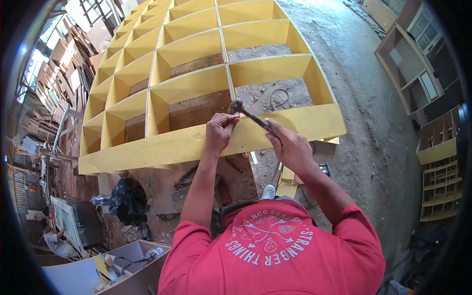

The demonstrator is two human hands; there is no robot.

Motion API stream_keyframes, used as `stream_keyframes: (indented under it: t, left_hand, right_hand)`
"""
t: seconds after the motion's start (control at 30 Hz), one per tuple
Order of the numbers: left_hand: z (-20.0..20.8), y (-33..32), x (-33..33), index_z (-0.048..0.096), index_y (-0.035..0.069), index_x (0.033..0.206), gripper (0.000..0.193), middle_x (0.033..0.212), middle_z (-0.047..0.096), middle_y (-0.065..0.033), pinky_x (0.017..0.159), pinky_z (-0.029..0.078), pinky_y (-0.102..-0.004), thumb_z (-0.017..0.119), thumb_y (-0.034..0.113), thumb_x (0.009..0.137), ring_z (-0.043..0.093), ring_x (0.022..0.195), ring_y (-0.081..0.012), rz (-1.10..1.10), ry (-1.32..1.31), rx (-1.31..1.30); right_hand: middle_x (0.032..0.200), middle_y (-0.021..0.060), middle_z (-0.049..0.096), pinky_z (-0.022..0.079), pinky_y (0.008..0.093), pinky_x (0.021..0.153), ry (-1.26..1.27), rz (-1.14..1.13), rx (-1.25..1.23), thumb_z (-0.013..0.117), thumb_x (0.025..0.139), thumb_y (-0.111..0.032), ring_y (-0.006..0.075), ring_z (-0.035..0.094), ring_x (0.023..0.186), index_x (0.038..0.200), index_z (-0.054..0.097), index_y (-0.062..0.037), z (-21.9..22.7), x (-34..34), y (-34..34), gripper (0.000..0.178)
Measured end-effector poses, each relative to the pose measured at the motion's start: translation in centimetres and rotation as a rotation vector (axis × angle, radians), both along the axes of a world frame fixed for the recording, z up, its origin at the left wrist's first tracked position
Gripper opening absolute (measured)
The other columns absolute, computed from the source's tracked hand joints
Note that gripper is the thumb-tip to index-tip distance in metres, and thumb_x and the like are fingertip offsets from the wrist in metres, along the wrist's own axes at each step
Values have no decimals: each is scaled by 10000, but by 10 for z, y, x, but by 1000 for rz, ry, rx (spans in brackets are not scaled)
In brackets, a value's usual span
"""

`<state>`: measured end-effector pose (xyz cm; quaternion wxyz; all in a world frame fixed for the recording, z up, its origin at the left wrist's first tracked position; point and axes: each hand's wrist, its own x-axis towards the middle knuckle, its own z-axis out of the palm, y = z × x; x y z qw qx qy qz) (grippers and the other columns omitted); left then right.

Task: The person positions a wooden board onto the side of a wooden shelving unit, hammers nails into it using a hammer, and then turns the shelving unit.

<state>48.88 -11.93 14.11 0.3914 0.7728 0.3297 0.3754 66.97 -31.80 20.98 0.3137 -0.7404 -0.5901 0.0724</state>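
Note:
A large yellow wooden shelf frame, divided into a grid of open compartments, stretches away in front of me. My left hand rests on its near board, thumb and fingertips pinched around what looks like a small nail, mostly hidden. In my right hand is a hammer, gripped by its dark handle. The hammer's head is just above my left fingertips, over the board's far edge where a divider meets it.
A cable loop lies on the dusty floor within a compartment. Below the frame's near side is a black plastic bag. An open box of odds and ends stands lower left, near another person. Wooden cabinets line the right.

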Motion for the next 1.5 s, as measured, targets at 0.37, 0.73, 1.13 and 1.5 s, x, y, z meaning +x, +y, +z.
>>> stream_keyframes:
  t: [0.37, 0.73, 1.13, 1.5]
  left_hand:
    - [-8, 3, -1, 822, -8, 1012, 114, 954, 766, -116, 809, 567, -347, 797, 44, 914, 683, 905, -228, -12, 8, 47]
    - [-1, 8, -1, 806, -32, 1034, 120, 985, 739, -110, 879, 534, -331, 774, 64, 969, 690, 952, -217, -120, 131, 118]
    - [-6, 33, -13, 766, 47, 987, 601, 1094, 751, -261, 961, 537, -568, 320, 431, 1110, 708, 1053, -467, -44, 668, 303]
    - [19, 34, -22, 825, 41, 1042, 700, 1083, 780, -252, 1032, 545, -544, 286, 477, 1139, 741, 1083, -445, 38, 868, 156]
  right_hand:
    - [824, 166, 724, 567, 543, 610, -123, 19, -113, 609, 1082, -372, 398, 740, 714, 1478, 564, -202, -3, 3, -3, 434]
    - [780, 174, 726, 574, 555, 694, 30, -2, -201, 593, 1077, -296, 431, 755, 800, 1435, 536, -160, 11, -10, -17, 387]
    - [825, 199, 703, 569, 515, 648, 107, -122, 117, 670, 1037, -195, 417, 726, 751, 1508, 560, -180, -3, -28, -54, 484]
    - [1120, 265, 748, 597, 486, 817, 158, -98, 422, 679, 1021, -67, 442, 757, 948, 1561, 535, -70, 63, -57, -37, 559]
